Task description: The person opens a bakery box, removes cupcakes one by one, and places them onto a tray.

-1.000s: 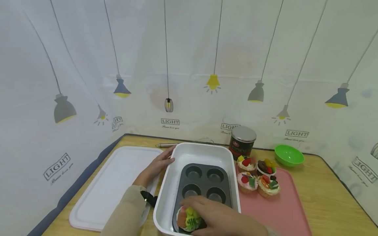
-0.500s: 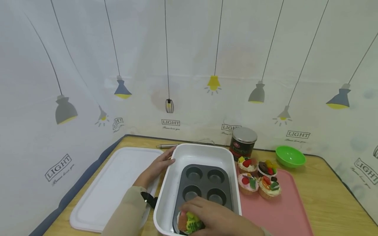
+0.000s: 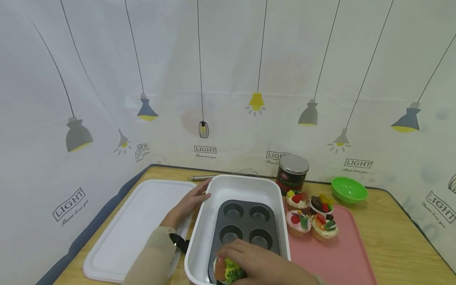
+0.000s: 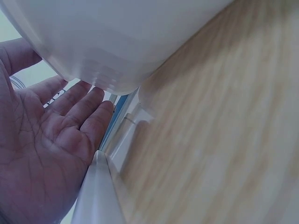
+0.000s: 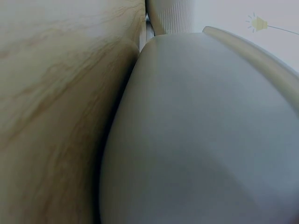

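Note:
My right hand (image 3: 265, 263) reaches into a white rectangular pan (image 3: 190, 253) and grips a toy cupcake (image 3: 231, 271) topped with yellow and green pieces. That cupcake is at the near-left cup of a dark muffin tin (image 3: 246, 221) lying inside the pan; the hand hides part of it and of the tin's near end. My left hand (image 3: 189, 204) rests against the pan's left side, thumb by the rim. In the left wrist view, the left hand's fingers (image 4: 79, 105) lie nearly straight along the pan's outer wall (image 4: 107, 42). The right wrist view shows the pan's outer wall (image 5: 187, 126), not the hand.
Several decorated cupcakes (image 3: 298, 222) stand on a pink tray (image 3: 342, 253) to the right. Behind them are an espresso tin (image 3: 292, 174) and a green bowl (image 3: 349, 190). A white board (image 3: 139, 225) lies left. A whisk (image 3: 201, 178) lies behind the pan.
My right hand and the cupcake have shifted very slightly toward the near end of the muffin tin. The left hand keeps its place on the pan.

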Demonstrator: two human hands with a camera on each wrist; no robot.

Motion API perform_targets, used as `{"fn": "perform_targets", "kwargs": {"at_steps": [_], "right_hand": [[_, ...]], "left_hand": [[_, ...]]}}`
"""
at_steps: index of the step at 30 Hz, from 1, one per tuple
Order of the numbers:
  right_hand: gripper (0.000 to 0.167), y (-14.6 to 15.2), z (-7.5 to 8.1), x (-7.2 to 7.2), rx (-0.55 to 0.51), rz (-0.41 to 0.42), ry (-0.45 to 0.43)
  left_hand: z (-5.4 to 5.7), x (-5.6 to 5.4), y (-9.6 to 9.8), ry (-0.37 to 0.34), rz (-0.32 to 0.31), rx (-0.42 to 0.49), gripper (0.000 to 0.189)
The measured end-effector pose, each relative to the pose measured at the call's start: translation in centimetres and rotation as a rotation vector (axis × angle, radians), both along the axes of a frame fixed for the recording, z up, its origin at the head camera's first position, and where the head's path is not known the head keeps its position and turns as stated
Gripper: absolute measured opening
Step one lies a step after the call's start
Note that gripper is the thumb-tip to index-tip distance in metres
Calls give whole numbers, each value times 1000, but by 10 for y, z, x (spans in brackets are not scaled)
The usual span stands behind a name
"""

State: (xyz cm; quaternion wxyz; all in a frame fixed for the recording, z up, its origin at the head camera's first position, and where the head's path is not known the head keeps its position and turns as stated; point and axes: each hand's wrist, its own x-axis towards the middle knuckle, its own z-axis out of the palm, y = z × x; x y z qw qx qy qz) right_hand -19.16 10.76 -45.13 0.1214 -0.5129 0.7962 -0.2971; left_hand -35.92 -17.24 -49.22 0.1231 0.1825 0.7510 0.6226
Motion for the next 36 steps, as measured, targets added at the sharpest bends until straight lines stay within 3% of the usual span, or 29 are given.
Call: {"fn": "perform_targets", "kwargs": {"at_steps": [11,27,36], "right_hand": [[60,1,2,2,-23,-12,-24],[60,1,3,2,-33,-42,-34],[59,1,6,3,-36,-46,-46]], "left_hand": [[3,1,-1,10,-3,-8,62],[-1,-3,-1,26,-38,19,65],[-1,-2,-1,20,-23,1,65]]}}
